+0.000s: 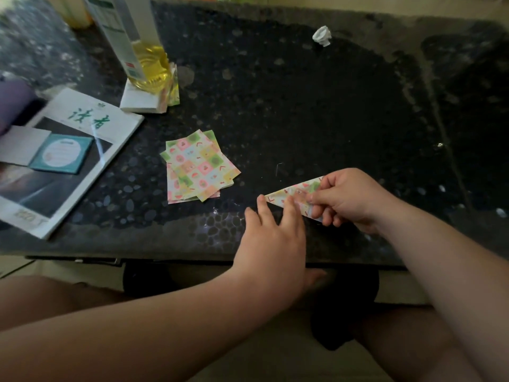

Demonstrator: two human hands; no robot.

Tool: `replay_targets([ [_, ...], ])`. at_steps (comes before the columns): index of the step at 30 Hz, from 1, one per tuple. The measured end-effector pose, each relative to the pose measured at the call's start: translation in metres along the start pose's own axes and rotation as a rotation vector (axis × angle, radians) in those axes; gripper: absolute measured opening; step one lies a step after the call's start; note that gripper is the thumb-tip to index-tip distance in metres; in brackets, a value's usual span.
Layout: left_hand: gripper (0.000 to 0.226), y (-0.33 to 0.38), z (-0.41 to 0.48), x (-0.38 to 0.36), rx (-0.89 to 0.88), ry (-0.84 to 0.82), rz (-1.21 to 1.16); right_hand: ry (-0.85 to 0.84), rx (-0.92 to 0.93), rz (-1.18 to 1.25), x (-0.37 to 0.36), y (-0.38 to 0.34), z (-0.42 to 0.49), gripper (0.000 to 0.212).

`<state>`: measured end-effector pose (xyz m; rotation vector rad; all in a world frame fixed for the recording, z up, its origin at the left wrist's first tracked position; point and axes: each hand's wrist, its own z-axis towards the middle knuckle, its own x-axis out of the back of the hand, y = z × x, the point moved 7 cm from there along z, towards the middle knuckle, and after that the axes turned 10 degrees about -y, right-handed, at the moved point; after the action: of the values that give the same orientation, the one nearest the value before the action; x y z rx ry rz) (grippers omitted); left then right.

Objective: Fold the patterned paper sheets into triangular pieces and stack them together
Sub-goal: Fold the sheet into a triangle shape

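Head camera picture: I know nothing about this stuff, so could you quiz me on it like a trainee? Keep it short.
1. True or false: the right hand pinches the folded paper.
2. What lies left of the flat patterned sheets? A: magazine. B: scissors. C: cup.
3. Name the white thing at the table's far side.
Key: 1 true; 2 A; 3 crumpled paper.
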<state>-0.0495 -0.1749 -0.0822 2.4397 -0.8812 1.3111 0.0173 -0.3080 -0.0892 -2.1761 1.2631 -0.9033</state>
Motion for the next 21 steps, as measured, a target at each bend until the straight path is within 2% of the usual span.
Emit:
replay_targets([
  [7,0.105,-0.007,0.001,0.003,0.002,0.082,0.001,-0.006,0.006,0.012,0.0,0.002,0.002,0.021],
  [21,0.117,-0.016,0.004,0.003,-0.034,0.048,-0.083,-0.017,0.01,0.001,0.0,0.001,0.0,0.021],
])
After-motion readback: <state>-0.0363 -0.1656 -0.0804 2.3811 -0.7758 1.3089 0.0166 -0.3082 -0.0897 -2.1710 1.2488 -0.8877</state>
